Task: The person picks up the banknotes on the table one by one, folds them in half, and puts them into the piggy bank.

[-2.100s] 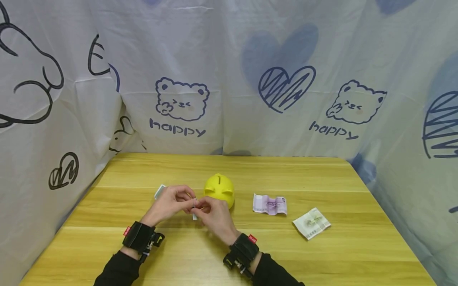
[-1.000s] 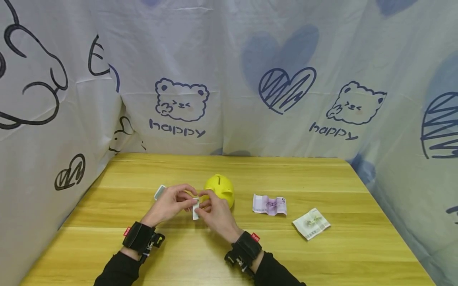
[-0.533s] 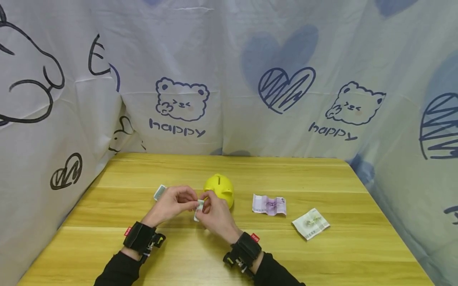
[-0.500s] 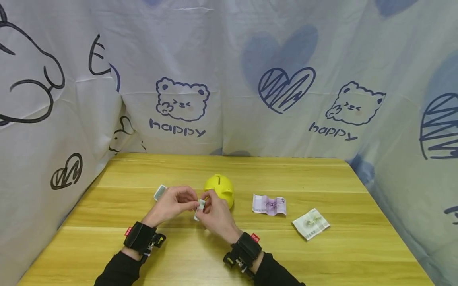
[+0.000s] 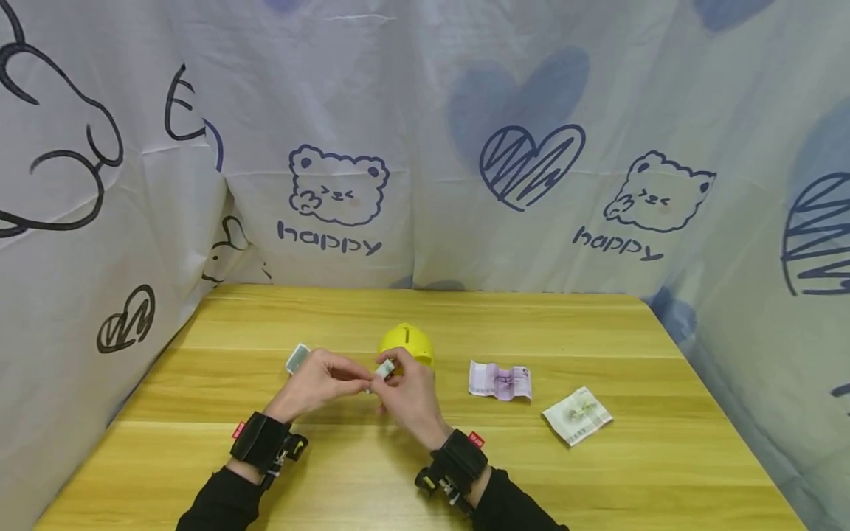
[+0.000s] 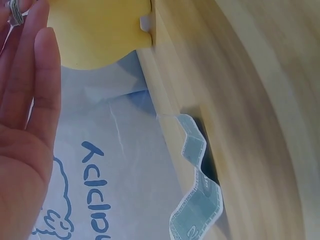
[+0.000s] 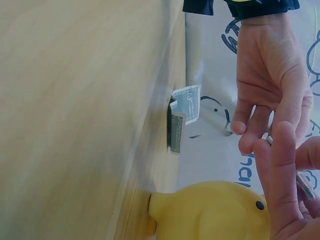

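Note:
A small folded banknote [image 5: 385,369] is held between both hands in front of the yellow piggy bank [image 5: 406,340]. My left hand [image 5: 317,385] pinches its lower end with thumb and fingertips. My right hand [image 5: 413,398] grips the note between thumb and fingers, covering part of it. In the right wrist view the folded note [image 7: 305,186] shows as a thick strip among the fingers. Only its end, the folded note [image 6: 16,13], appears at the left wrist view's corner. The right hand hides the piggy bank's lower front; its top slot is visible.
A creased green banknote [image 5: 298,358] stands in zigzag folds on the wooden table [image 5: 332,472], behind the left hand. Right of the piggy bank lie a purple banknote [image 5: 500,380] and a pale banknote [image 5: 578,416]. A printed curtain [image 5: 438,243] hangs behind the table.
The folded note has turned from hanging downward to slanting up and right, and looks shorter. Both hands' fingers have shifted around it. The piggy bank and the notes on the table stay put.

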`<state>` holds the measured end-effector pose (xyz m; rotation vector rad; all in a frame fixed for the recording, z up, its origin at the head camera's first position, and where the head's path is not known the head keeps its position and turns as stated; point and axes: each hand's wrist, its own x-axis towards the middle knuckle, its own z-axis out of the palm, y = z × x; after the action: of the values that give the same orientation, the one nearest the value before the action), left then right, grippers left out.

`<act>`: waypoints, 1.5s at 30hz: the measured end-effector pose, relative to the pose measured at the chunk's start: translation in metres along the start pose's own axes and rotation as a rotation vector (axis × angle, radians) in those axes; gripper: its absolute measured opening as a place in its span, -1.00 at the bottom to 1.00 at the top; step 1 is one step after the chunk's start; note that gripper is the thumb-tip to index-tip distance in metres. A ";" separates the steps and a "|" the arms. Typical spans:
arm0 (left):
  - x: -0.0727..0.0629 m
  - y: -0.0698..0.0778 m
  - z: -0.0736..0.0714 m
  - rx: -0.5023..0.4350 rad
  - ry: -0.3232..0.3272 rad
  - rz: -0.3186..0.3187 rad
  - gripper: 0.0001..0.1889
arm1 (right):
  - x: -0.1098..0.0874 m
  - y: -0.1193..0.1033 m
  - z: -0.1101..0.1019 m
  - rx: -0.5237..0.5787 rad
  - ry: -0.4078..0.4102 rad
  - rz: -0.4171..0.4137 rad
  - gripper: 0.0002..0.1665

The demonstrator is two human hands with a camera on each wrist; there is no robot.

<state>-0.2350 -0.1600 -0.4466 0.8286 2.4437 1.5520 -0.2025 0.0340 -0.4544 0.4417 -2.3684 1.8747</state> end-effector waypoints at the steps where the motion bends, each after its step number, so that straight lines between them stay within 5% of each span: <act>1: 0.000 0.000 0.000 -0.002 -0.001 -0.004 -0.82 | 0.000 -0.002 0.000 0.014 0.002 0.009 -0.72; 14: 0.002 0.004 0.001 0.046 0.061 0.017 -0.78 | -0.008 -0.039 -0.010 0.067 0.047 0.006 -0.74; 30: 0.000 0.006 0.003 0.045 0.055 0.028 -0.87 | 0.006 -0.006 -0.006 0.037 -0.014 0.024 -0.72; 45: 0.000 0.004 0.005 0.098 0.116 0.031 -0.84 | 0.005 -0.004 -0.013 -0.003 -0.057 -0.031 -0.82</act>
<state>-0.2311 -0.1547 -0.4452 0.8176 2.6201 1.5424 -0.2077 0.0449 -0.4467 0.5353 -2.3851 1.8695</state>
